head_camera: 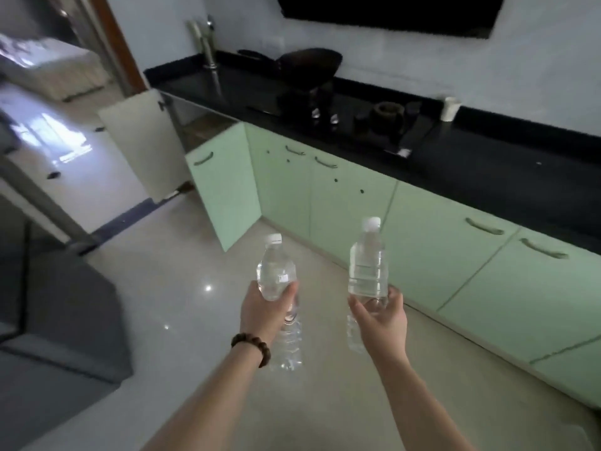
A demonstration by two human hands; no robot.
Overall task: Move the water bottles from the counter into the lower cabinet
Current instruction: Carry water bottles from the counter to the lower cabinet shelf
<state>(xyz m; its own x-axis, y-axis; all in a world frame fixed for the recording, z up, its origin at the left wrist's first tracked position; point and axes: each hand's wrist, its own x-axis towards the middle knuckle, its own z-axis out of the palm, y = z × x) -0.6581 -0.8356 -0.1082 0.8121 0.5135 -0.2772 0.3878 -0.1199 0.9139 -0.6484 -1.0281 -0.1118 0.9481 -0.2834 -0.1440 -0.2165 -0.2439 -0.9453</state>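
Note:
I hold clear water bottles with white caps over the floor in front of the green lower cabinets. My left hand [265,312], with a bead bracelet on the wrist, grips one bottle [275,271] upright. A second clear bottle [288,345] hangs below the same hand. My right hand [380,315] grips another upright bottle [368,268] from below, and a further clear bottle [353,333] shows under it. Far left, a lower cabinet [208,125] stands with both doors swung out, its inside dim.
The black counter [471,164] carries a dark wok [312,63], a stone mortar [387,113], a white cup [450,109] and a tap [208,43]. The open green door [224,183] and pale door [143,148] jut into the glossy floor. A dark grey block [65,320] lies left.

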